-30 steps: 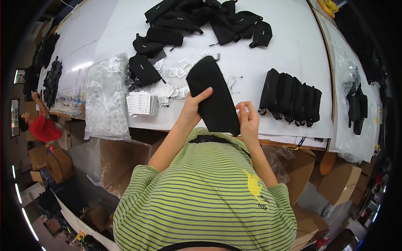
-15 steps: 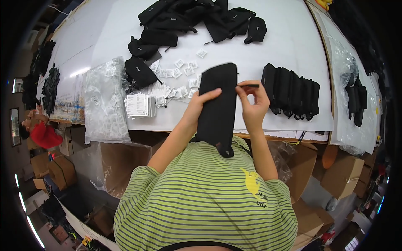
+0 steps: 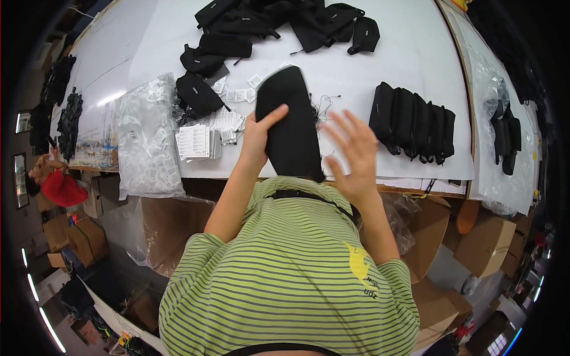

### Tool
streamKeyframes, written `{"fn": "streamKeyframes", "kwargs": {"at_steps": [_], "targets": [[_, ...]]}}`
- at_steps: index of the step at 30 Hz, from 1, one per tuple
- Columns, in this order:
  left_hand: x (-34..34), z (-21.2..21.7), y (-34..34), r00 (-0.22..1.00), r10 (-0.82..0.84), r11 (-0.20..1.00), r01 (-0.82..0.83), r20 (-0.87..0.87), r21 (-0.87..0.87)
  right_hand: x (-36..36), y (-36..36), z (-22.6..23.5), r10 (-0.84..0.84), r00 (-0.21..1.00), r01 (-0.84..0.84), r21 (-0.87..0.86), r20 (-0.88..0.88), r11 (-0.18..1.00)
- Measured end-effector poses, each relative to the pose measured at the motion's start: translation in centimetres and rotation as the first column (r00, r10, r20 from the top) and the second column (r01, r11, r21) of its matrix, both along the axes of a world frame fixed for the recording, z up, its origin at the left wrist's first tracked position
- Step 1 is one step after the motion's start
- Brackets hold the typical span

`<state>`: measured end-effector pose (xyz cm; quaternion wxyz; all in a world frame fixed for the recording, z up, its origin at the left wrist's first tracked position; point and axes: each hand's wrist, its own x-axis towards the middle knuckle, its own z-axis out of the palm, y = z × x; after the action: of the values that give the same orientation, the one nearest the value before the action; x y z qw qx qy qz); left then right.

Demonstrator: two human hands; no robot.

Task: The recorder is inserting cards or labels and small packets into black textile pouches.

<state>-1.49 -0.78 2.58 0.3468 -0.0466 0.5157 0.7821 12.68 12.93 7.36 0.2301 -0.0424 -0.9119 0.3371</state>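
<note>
A long black fabric pouch (image 3: 289, 127) is held up in front of me, above the table's near edge. My left hand (image 3: 259, 135) grips it by its left side, with the thumb lying across its face. Just right of the pouch, my right hand (image 3: 355, 155) is raised with fingers spread, slightly blurred and holding nothing. Thin dark cords (image 3: 324, 105) lie on the white tabletop between the pouch and the right hand. Part of the small white packets (image 3: 238, 95) is hidden behind the pouch.
Black pouches stand in a row (image 3: 409, 121) on the right; more lie in a pile (image 3: 255, 25) at the back. On the left are a stack of printed cards (image 3: 195, 142) and a clear plastic bag (image 3: 148, 142) of packets. Cardboard boxes (image 3: 484, 249) sit below the table.
The pouch has moved left and slightly up with my left hand. My right hand has let go of the thin black strip it pinched, and its fingers have spread.
</note>
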Motion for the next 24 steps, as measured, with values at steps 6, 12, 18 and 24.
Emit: {"fn": "streamKeyframes", "kwargs": {"at_steps": [6, 12, 18, 24], "targets": [[2.7, 1.6, -1.1, 0.962, -0.262, 0.96, 0.252, -0.073, -0.123, -4.1, 6.6, -6.6, -0.449, 0.893, 0.449, 0.054, -0.009, 0.892], [0.6, -0.7, -3.9, 0.992, -0.105, 0.993, 0.108, 0.075, -0.038, -2.2, -7.2, -0.4, 0.141, 0.929, -0.189, 0.111, 0.342, 0.976], [-2.1, -3.4, -10.0, 0.826, -0.208, 0.943, 0.027, -0.524, -0.332, -4.6, -7.6, -0.6, 0.16, 0.928, 0.147, -0.727, 0.335, 0.67], [-6.1, 1.4, -12.6, 0.626, -0.521, 0.852, 0.429, -0.581, -0.302, -4.3, -6.6, -0.9, 0.269, 0.907, 0.154, -0.85, 0.324, 0.503]]}}
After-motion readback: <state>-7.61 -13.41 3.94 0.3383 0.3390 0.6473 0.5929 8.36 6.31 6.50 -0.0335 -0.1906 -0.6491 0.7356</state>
